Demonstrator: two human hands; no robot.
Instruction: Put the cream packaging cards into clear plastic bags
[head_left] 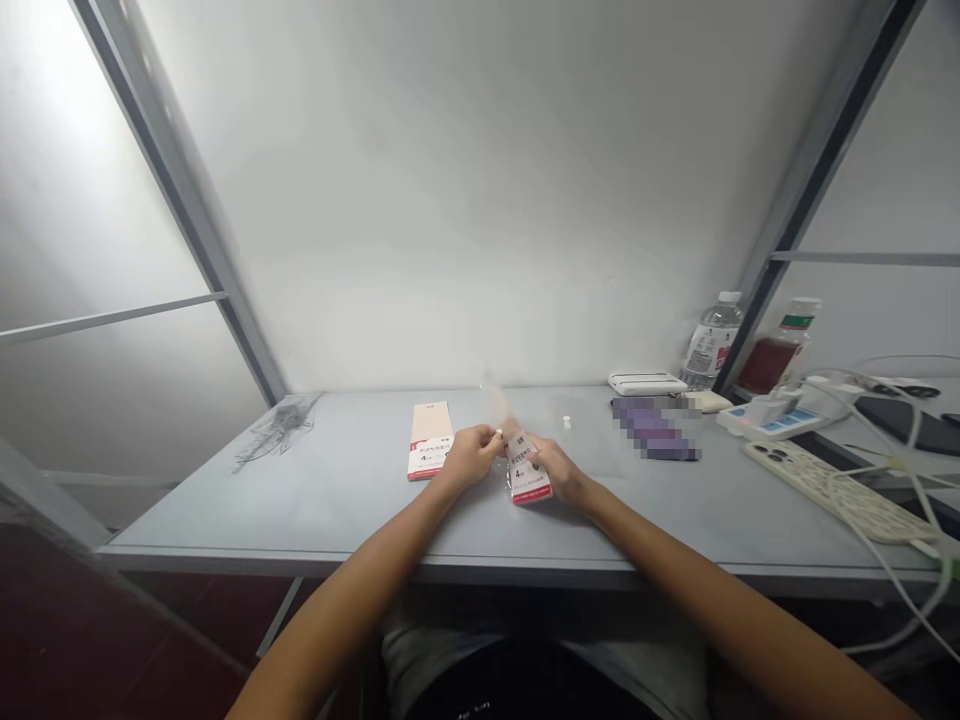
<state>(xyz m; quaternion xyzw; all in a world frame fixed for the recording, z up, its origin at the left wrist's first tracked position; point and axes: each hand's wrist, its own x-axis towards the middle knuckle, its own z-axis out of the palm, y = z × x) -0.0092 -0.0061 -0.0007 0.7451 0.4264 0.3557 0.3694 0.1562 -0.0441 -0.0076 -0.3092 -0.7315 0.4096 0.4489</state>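
My right hand [561, 470] grips a small clear-wrapped packet [528, 473] with a white and red label, held just above the grey table [300, 500]. My left hand [469, 455] is closed in a pinch on the packet's upper edge, where a small white bit shows between its fingertips. The clear top of the packet is blurred. A second, like packet [430, 452] with a beige upper half lies flat on the table just left of my left hand.
A tangle of thin wires [277, 428] lies at the far left. A tiny white piece [568, 422], a purple blurred item [654, 428], a white box [646, 383], two bottles [711, 342], power strips [840, 490] and cables sit to the right.
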